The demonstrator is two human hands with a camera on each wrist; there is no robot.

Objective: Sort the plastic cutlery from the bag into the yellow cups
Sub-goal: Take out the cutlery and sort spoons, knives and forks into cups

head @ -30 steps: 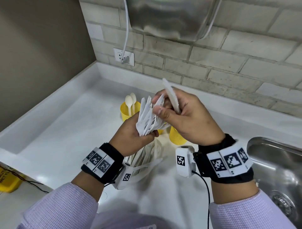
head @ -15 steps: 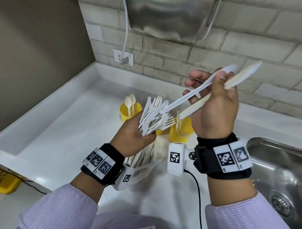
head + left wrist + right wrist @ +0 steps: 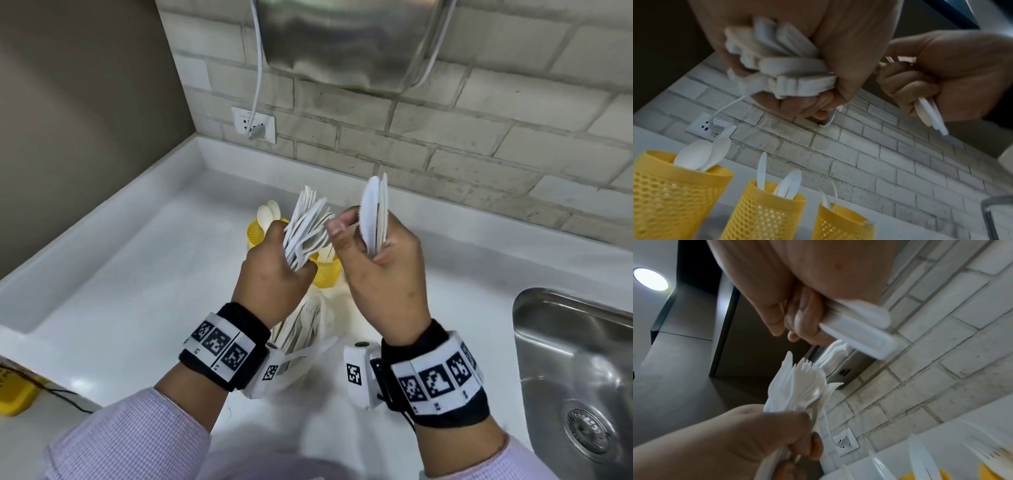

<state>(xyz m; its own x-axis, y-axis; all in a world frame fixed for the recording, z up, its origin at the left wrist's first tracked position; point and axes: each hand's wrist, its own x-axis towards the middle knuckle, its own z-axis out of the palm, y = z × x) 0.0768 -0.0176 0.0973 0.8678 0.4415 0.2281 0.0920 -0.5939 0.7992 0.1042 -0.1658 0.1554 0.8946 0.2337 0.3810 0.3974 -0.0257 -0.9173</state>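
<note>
My left hand point(image 3: 281, 263) grips a fanned bundle of white plastic cutlery point(image 3: 308, 229), mostly forks, heads up. My right hand point(image 3: 363, 243) holds two white knives point(image 3: 375, 212) upright between its curled fingers and palm, its thumb and forefinger right beside the bundle. Three yellow perforated cups stand behind the hands: one with spoons point(image 3: 680, 194), one with knives point(image 3: 766, 211), one with forks point(image 3: 840, 224). The clear bag point(image 3: 301, 329) with more cutlery lies on the counter under my left wrist.
A steel sink point(image 3: 575, 359) is sunk into the white counter point(image 3: 137, 291) at the right. A brick wall with a socket point(image 3: 253, 123) and a steel dispenser point(image 3: 359, 41) stands behind. A yellow object point(image 3: 13, 394) sits at the left front edge.
My right hand came down and left from its raised position, back beside the bundle. The two knives it holds turned from slanting up-right to upright. The left hand stayed put.
</note>
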